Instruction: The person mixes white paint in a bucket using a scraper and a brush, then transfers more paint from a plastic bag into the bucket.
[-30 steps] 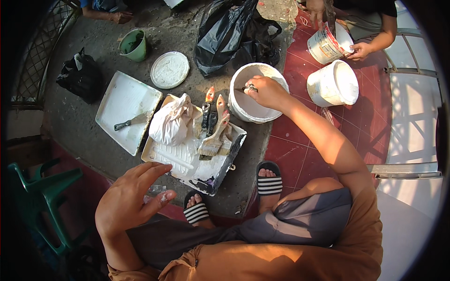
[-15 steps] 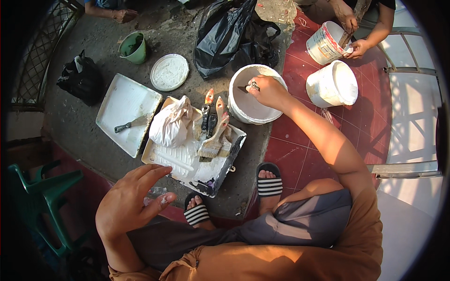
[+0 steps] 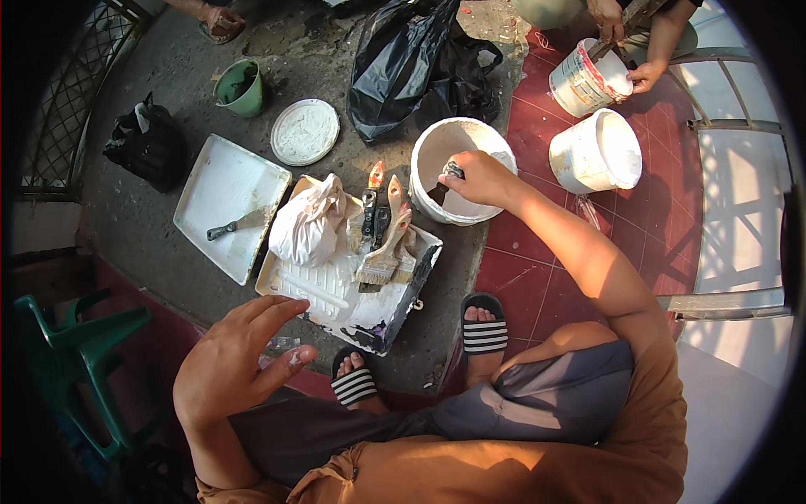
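My right hand (image 3: 484, 178) grips the handle of a putty knife (image 3: 437, 193), its dark blade slanting down inside a big white bucket (image 3: 421, 202). A pale paste coats the bucket's inside. Empty, with fingers and thumb spread apart, my left hand (image 3: 235, 361) hovers over my lap. It is nearest to a paint-smeared tray (image 3: 327, 323) at the centre. On that tray lie a bundled white cloth bag (image 3: 307, 227) and several paintbrushes (image 3: 382, 260) with worn handles, beside dark-handled scrapers (image 3: 368, 208).
Left of centre, a white tray (image 3: 206, 189) carries another scraper (image 3: 222, 230). Behind it stand a white-coated lid (image 3: 305, 133), a green pail (image 3: 243, 99) and black plastic bags (image 3: 395, 84). At right are a white bucket (image 3: 579, 155) and a co-worker's hands (image 3: 645, 76) at another bucket (image 3: 575, 88).
My right hand has shifted slightly, turning the putty knife so its blade points down toward the near left of the bucket. The right co-worker's hands have moved. My left hand stays almost still.
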`<act>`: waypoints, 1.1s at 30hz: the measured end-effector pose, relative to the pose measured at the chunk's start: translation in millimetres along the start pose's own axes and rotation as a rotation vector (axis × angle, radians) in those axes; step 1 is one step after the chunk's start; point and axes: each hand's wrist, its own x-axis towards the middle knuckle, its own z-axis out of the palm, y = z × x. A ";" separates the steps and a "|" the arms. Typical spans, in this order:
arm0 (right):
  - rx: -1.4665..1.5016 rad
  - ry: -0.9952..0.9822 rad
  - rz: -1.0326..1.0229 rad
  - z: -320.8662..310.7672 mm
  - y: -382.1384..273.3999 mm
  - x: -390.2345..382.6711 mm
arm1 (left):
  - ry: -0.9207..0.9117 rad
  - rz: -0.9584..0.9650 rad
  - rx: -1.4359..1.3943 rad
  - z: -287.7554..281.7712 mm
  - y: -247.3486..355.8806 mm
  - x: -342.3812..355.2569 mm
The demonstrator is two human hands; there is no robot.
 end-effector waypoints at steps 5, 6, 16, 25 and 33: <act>-0.055 0.126 -0.070 -6.1 14.9 4.7 | 0.010 0.004 0.013 1.0 -0.8 -1.3; -0.055 0.126 -0.071 -7.6 17.7 5.4 | 0.008 0.000 0.006 1.2 -1.2 -1.4; -0.265 0.322 -0.101 -17.1 23.3 -0.8 | 0.004 -0.011 -0.007 0.8 0.2 -0.7; -0.196 0.344 -0.227 -0.5 17.1 7.6 | 0.005 0.004 0.028 -0.8 3.6 -1.2; -0.025 -0.009 -0.221 -3.7 -6.6 -5.5 | 0.003 0.009 0.003 0.9 -0.8 0.0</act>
